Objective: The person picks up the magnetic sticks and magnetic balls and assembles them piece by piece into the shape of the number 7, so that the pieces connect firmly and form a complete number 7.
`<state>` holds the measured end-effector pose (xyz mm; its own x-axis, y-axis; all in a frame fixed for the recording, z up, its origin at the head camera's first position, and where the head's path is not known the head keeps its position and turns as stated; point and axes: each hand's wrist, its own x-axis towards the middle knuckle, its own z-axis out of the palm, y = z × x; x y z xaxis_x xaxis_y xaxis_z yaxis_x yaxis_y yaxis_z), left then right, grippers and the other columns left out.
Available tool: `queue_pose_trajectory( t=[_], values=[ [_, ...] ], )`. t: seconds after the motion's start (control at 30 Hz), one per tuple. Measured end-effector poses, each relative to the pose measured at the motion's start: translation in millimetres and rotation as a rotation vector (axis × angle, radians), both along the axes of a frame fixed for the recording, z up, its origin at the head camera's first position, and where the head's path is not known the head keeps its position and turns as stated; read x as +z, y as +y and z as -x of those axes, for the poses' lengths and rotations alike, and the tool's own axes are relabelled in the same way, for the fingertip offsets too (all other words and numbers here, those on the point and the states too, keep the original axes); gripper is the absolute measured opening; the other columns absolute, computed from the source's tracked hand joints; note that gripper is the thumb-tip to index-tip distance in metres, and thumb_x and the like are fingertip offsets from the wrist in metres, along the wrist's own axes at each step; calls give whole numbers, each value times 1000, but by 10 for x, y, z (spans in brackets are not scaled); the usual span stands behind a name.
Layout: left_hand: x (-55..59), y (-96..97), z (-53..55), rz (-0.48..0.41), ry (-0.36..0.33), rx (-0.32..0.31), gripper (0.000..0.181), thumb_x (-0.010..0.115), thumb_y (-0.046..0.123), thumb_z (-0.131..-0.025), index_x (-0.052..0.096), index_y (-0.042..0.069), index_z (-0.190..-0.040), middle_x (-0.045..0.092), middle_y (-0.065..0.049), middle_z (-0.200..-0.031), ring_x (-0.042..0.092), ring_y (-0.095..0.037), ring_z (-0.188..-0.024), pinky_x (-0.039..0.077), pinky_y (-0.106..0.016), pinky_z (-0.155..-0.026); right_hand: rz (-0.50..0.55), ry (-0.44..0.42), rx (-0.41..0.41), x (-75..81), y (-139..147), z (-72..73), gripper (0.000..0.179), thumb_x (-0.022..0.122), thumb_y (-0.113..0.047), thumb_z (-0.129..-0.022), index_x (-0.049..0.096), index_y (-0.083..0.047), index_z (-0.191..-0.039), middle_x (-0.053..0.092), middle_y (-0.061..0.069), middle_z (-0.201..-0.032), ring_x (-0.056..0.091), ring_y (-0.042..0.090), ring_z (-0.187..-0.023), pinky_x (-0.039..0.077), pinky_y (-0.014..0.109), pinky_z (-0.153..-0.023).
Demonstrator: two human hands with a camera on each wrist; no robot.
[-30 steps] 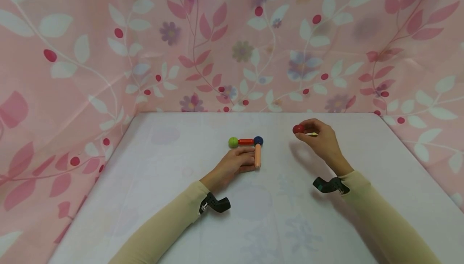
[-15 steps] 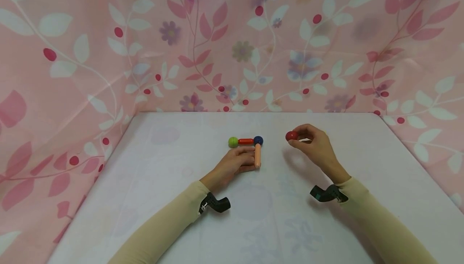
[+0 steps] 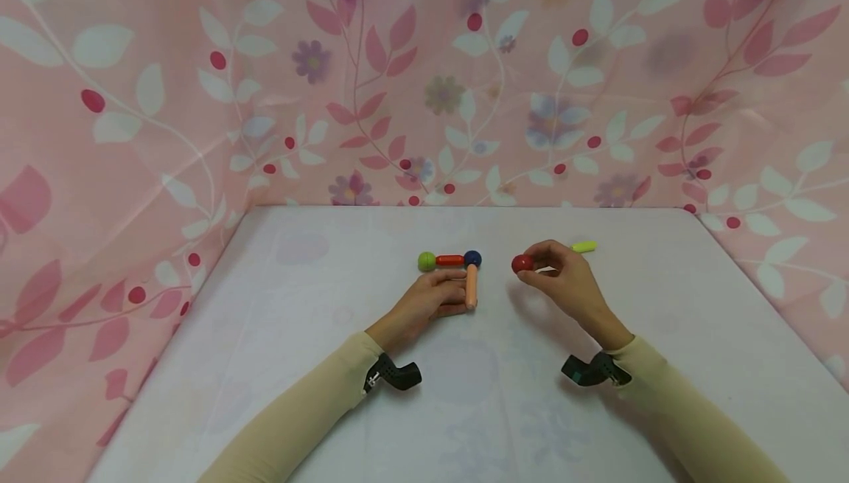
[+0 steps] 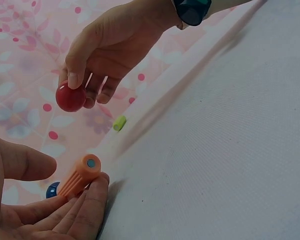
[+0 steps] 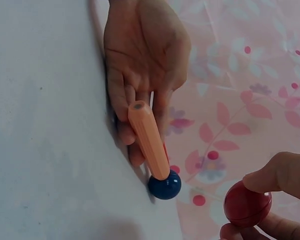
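Observation:
On the table, a green ball (image 3: pixel 427 261), a red rod (image 3: pixel 450 259), a blue ball (image 3: pixel 472 258) and an orange rod (image 3: pixel 472 287) join in an L shape. My left hand (image 3: pixel 424 299) rests at the orange rod, its fingers touching the rod's side. In the left wrist view, that hand's thumb (image 4: pixel 30 162) stands apart from the rod. The rod's near end has a small metallic disc in it. Held above the table to the right is a red ball (image 3: pixel 522 265), pinched between thumb and fingers of my right hand (image 3: pixel 569 284). A gap separates this ball from the joined pieces.
A yellow-green rod (image 3: pixel 584 247) lies on the table behind my right hand. The table (image 3: pixel 332 247) has a white cover. Pink floral cloth (image 3: pixel 424 85) hangs behind it and along the sides. A black camera mount sits on each wrist.
My right hand has moved left and nearer with the red ball, towards the joined pieces. The yellow-green rod behind it has come into fuller view. My left hand stays in place.

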<state>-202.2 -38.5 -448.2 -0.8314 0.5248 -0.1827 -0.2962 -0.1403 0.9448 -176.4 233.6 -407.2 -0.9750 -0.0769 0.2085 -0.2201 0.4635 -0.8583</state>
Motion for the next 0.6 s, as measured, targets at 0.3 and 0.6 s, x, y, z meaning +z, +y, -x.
queue_pose_trajectory(
  t=[0.3, 0.6],
  values=[
    [-5, -6, 5, 2, 8, -13, 48, 59, 5, -105, 47, -5, -150, 55, -20, -144, 67, -27, -112, 53, -40, -99, 23, 6, 55, -39, -129, -51, 30, 82, -8, -90, 67, -2, -115, 71, 13, -110, 67, 29, -98, 56, 24, -81],
    [-6, -2, 4, -4, 11, -15, 47, 59, 5, -105, 47, -5, -149, 56, -21, -143, 68, -26, -111, 52, -41, -101, 33, -2, 107, -56, -213, -110, 28, 83, -7, -89, 68, -3, -113, 71, 10, -107, 68, 27, -95, 57, 27, -78]
  ],
)
